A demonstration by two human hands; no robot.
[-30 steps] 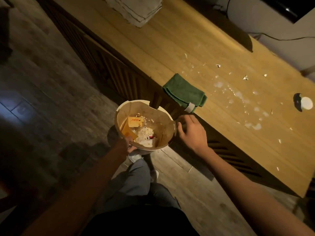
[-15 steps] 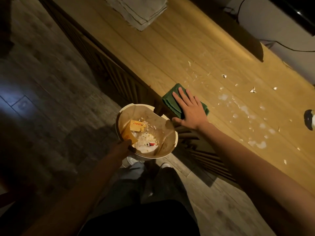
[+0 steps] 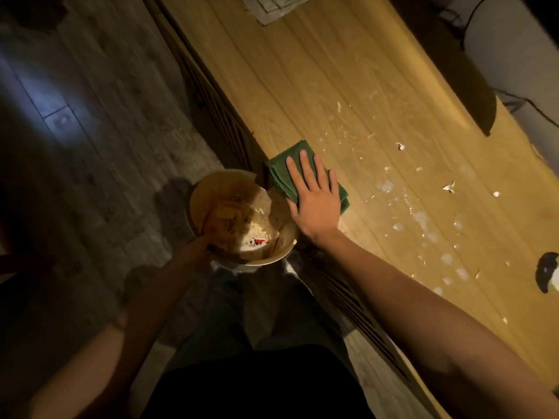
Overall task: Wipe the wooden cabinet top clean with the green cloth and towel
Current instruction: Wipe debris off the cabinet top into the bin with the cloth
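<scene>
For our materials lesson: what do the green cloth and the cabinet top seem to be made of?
Green cloth: soft woven or microfibre fabric, matt, folded in layers at its edge. Cabinet top: wood or wood-look veneer, smooth with a slight sheen; long grain lines run along it.

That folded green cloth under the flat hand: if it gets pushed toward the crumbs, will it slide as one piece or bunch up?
Probably soft: the green cloth lies in folded layers. With the right hand spread flat over it, it should slide across the smooth cabinet top mostly together. Its uncovered edges may curl or bunch.
</scene>
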